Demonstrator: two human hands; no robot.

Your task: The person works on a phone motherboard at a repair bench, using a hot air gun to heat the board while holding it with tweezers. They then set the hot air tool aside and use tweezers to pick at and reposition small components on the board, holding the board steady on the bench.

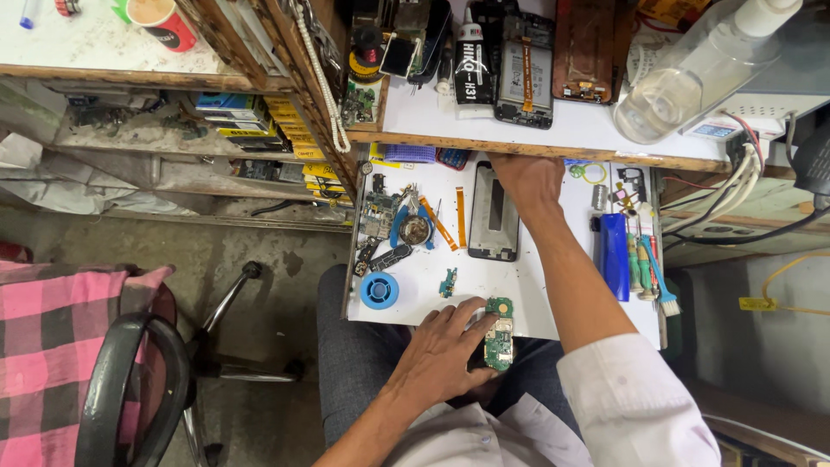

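The left hand (443,350) rested on the white bench (527,303), its fingers (471,313) spread loose and touching a green circuit board (499,335) at the near edge. The right hand (527,179) reached under the shelf (553,130) beside a phone frame (494,212); I cannot tell its fingers.

Yellow boxes (290,130) stacked on shelf (173,164)

A single head-worn view looks steeply down from above the seated person, close over the white counter (519,298) and lap, with the upper shelf (588,130) ahead and the floor (242,259) at left.
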